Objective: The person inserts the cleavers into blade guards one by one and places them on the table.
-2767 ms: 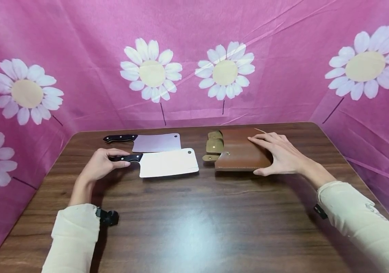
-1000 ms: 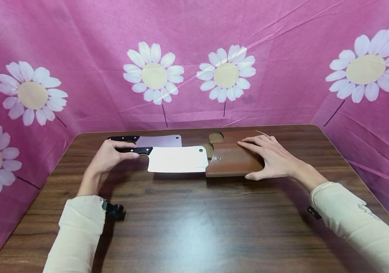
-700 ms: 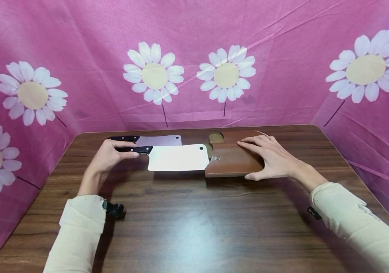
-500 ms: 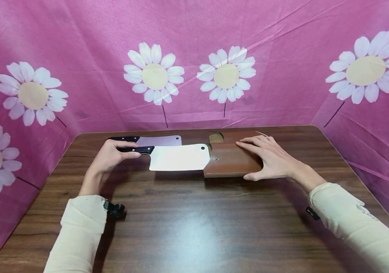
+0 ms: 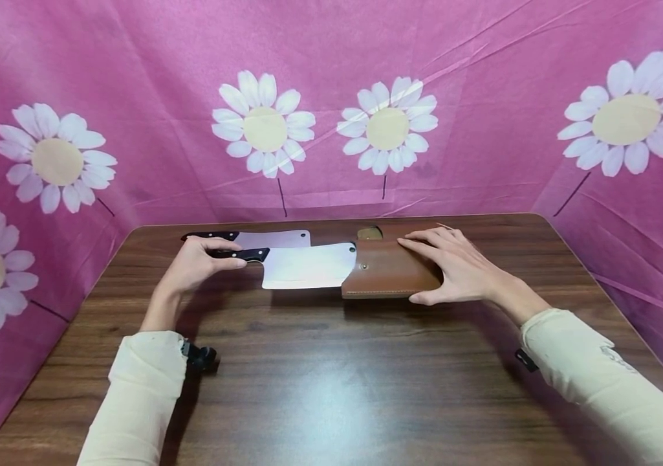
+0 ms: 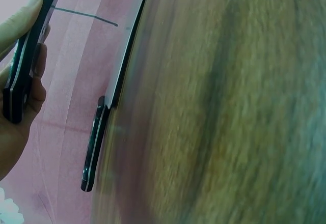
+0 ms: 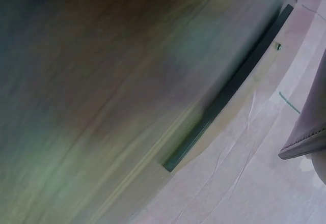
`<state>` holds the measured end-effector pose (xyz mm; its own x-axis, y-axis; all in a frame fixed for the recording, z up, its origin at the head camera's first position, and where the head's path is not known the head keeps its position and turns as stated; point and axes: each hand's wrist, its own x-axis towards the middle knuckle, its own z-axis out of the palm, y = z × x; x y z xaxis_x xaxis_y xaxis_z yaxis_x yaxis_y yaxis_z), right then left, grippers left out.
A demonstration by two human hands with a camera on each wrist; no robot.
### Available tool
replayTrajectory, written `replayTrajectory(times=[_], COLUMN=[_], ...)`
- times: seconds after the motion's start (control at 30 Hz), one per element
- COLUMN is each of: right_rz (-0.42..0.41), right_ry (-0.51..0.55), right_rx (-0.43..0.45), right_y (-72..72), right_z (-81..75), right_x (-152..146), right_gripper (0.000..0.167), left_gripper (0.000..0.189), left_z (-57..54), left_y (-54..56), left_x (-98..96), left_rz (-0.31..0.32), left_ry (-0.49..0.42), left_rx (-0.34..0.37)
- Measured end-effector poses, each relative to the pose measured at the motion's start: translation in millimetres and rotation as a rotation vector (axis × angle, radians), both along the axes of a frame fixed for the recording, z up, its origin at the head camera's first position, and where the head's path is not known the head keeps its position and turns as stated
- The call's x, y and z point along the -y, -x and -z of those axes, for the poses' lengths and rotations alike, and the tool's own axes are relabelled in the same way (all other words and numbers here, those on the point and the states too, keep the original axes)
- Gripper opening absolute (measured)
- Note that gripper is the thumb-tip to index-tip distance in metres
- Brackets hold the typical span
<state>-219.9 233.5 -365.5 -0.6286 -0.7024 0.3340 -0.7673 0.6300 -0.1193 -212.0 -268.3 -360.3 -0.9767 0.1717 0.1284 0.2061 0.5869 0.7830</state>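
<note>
The left hand pinches the black handle of a big flat cleaver, with the thumb on the near side. The cleaver is held up off the wooden table, in the back half, left of the middle. It is long from left to right, nearly in line with the back edge. Its handle points to the left edge, and its blade points to the right edge. The long cutting side faces the front edge, and the little hole is at the far back corner of the blade.

The blade's end meets the mouth of a brown sheath, and its front corner goes out of sight there. The right hand grips the sheath, fingers on top and thumb at the near side. The sheath's mouth, with a round snap by it, points to the left edge.

Close to the back edge, a second cleaver lies flat and points the same way. A second sheath lies behind the first, also by the back edge
</note>
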Motion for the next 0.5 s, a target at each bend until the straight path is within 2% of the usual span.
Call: replayTrajectory(times=[0.23,0.5], right_rz=[0.021,0.0], right_ry=[-0.032,-0.031], right_rx=[-0.013,-0.021], right_y=[0.8,3.3], right_z=[-3.4,-3.9], right_x=[7.3,15.2], right_gripper=[0.104,0.104], left_gripper=[0.036,0.032], left_z=[2.1,1.2], left_y=[4.3,1.6], left_x=[-8.2,-12.7], left_rz=[0.014,0.021], left_ry=[-0.054,-0.059], left_rx=[-0.011,-0.029])
